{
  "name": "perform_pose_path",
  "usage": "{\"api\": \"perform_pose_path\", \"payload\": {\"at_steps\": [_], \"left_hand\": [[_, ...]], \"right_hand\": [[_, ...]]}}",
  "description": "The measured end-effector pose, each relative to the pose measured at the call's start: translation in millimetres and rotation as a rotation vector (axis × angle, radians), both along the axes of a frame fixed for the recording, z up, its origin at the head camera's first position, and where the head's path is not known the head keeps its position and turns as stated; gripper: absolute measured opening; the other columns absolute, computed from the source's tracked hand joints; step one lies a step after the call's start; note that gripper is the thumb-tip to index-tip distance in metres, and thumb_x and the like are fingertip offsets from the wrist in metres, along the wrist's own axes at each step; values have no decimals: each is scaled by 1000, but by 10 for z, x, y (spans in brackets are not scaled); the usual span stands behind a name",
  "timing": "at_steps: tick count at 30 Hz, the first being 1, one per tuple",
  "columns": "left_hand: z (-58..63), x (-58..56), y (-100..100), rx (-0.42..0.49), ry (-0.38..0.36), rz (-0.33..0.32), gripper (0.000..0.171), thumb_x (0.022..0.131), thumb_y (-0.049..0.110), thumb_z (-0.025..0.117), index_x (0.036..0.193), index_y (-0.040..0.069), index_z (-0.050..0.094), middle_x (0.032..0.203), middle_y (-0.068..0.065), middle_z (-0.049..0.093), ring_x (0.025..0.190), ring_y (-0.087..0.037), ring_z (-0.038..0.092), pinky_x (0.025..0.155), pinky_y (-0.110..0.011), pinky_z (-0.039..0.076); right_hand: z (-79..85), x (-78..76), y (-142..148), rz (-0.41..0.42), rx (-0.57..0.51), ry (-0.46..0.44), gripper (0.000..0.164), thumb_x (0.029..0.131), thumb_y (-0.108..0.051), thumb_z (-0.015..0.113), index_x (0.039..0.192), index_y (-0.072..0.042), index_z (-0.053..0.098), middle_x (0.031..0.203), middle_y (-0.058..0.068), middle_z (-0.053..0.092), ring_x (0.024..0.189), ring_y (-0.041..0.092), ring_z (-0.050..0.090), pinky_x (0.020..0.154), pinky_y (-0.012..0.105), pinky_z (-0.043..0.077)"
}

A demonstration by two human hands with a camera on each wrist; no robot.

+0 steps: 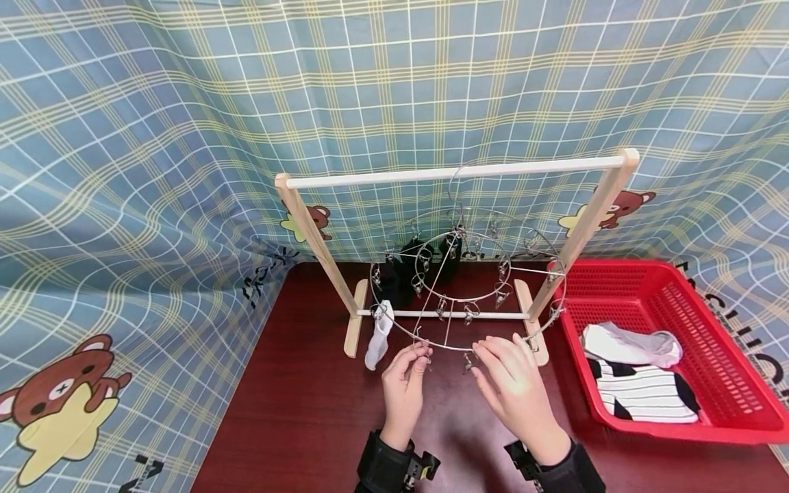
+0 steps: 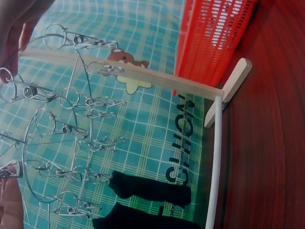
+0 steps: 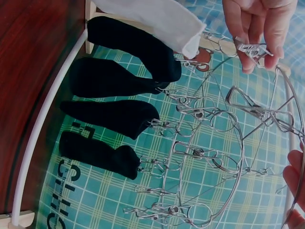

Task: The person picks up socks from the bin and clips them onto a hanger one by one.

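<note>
A round wire sock hanger [image 1: 453, 299] with metal clips hangs from the wooden rack's white top bar [image 1: 382, 179]. At its near rim, my left hand [image 1: 403, 390] pinches one metal clip [image 3: 255, 49] between thumb and fingers. My right hand [image 1: 514, 380] holds the outer ring to the right of it, beside another clip [image 1: 468, 361]. On the hanger's left side a white sock [image 1: 379, 335] dangles from a clip. Several black socks [image 3: 116, 117] hang along the back, partly hidden behind the wires in the head view.
To the right stands a red basket [image 1: 662, 274] with a white-and-grey sock [image 1: 631, 344] and a striped black-and-white sock [image 1: 647, 394] inside. The rack's wooden feet [image 1: 355, 318] rest on a dark red table [image 1: 296, 411]. Behind hangs a blue plaid cloth [image 1: 394, 103].
</note>
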State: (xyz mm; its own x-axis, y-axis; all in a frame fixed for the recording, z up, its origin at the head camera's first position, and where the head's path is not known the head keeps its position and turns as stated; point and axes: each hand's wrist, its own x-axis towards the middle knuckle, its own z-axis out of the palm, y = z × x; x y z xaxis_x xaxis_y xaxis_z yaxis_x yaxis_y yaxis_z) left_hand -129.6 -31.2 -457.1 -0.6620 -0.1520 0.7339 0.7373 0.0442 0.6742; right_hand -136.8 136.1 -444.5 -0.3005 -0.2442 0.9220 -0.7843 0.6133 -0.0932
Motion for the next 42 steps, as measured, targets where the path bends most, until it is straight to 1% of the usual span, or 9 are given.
{"api": "perform_pose_path", "payload": {"at_steps": [8,14,16,21,27,32,37,40,42], "left_hand": [[-34,19,-28,1,-112,35,11,76,-21,52,87,-17,53,82,-29,56,75,-34,60,68,-21,51],[-41,12,-65,-3,-172,42,22,78,-18,52,99,-19,48,82,-31,57,76,-31,60,68,-21,50],[-37,12,-78,-11,-185,49,23,78,-17,53,100,-20,49,82,-30,56,76,-29,60,66,-24,52],[-37,6,-96,-32,-167,59,21,77,-17,55,97,-20,53,83,-27,56,75,-28,60,58,-33,52],[-25,19,-95,-29,-166,57,20,76,-17,55,96,-20,54,84,-27,57,76,-28,61,60,-24,52],[15,31,-92,-12,-167,58,20,76,-18,55,96,-20,54,85,-28,56,77,-31,60,62,-25,52],[21,32,-88,-27,-155,77,21,76,-18,55,96,-20,54,86,-28,56,77,-33,59,64,-21,51],[8,28,-85,-25,-148,72,21,75,-19,55,96,-20,54,86,-28,56,78,-32,59,66,-20,51],[0,25,-82,-24,-140,69,21,75,-19,55,96,-20,54,85,-28,56,78,-32,59,65,-20,51]], "right_hand": [[-23,-21,31,4,-6,-13,32,91,-23,48,94,5,63,94,16,60,91,34,53,98,47,28],[-12,-33,65,6,-1,-35,33,91,-23,47,98,5,62,101,17,60,99,33,52,99,48,27],[-7,-33,79,5,2,-45,33,91,-23,47,99,6,62,104,18,59,104,33,51,99,48,26],[-15,-25,115,-23,4,-41,36,92,-24,46,102,7,61,112,22,55,110,36,46,101,45,26],[-86,-34,176,-68,-24,28,38,93,-22,43,109,10,53,123,27,45,119,37,36,103,44,22],[-152,-29,298,-153,-53,35,46,94,-24,39,122,13,40,130,29,34,123,39,29,104,44,17],[-214,-42,545,-206,-82,35,50,93,-26,41,122,14,37,128,31,35,122,39,31,104,44,18],[-256,-39,749,-248,-83,-22,53,92,-29,41,121,15,39,126,32,37,120,40,33,104,44,20],[-284,-28,900,-285,-76,-89,56,91,-33,41,120,16,40,125,33,39,119,40,34,104,43,20]]}}
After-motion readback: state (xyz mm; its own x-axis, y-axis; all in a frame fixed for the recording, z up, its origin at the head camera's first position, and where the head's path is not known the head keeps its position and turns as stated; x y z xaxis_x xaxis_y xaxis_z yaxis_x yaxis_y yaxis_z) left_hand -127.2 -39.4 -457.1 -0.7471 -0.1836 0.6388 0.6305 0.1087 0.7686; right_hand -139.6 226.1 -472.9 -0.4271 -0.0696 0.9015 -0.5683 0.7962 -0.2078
